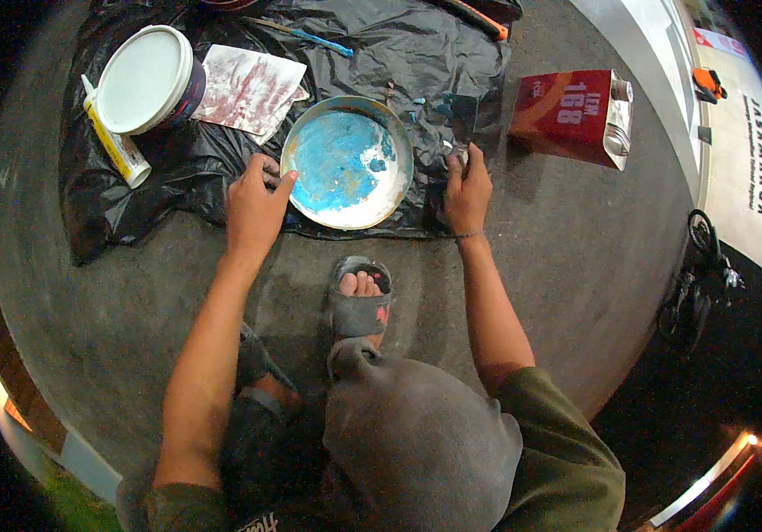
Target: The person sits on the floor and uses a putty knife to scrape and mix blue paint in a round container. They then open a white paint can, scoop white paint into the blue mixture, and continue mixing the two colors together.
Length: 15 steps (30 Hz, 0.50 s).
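My left hand (253, 206) is closed at the left rim of a round, shallow pan (347, 223), apparently gripping it. Light blue and white paint with dark blue blobs coats the inside of the pan. To its right, my right hand (468, 191) holds a scraper (459, 113) upright, its wide dark blade beyond the fingers. Under the pan lies a crumpled black plastic sheet (141, 213). Stained papers (239, 84) lie just beyond my left hand, beside a lidded white tub (143, 75) and a yellow-and-white tube (117, 140).
A red metal can (562, 115) lies at the right. A blue-tipped brush (319, 40) and an orange-black tool (478, 18) lie at the back. My sandaled foot (359, 301) is below the pan. A bicycle (695, 293) and a pale sign (744, 151) show at the far right.
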Available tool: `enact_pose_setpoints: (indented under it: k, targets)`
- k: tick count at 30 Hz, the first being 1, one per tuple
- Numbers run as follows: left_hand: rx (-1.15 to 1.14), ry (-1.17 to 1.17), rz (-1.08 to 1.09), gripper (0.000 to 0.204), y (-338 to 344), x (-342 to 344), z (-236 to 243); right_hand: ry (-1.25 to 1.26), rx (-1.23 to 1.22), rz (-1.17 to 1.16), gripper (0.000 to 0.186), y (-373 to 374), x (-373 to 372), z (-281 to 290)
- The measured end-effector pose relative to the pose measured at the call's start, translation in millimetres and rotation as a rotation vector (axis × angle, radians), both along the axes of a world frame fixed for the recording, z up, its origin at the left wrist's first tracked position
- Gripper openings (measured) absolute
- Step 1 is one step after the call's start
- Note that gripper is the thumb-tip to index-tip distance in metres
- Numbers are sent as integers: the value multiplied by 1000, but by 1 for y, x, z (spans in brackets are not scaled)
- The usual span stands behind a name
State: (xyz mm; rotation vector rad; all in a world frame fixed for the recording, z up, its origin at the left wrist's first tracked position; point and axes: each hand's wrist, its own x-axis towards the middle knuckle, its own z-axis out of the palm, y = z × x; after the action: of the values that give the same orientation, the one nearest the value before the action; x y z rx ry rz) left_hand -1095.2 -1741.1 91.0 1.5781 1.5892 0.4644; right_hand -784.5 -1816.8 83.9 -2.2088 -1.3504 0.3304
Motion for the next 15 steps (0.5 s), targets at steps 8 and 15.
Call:
enact_pose_setpoints:
  k: [8,15]
  targets:
    - [-31,-191,30,23,0,18,9,66,123,73,40,0,5,-4]
    - [-515,-708,198,60,-5,37,56,28,-99,54,48,12,-36,15]
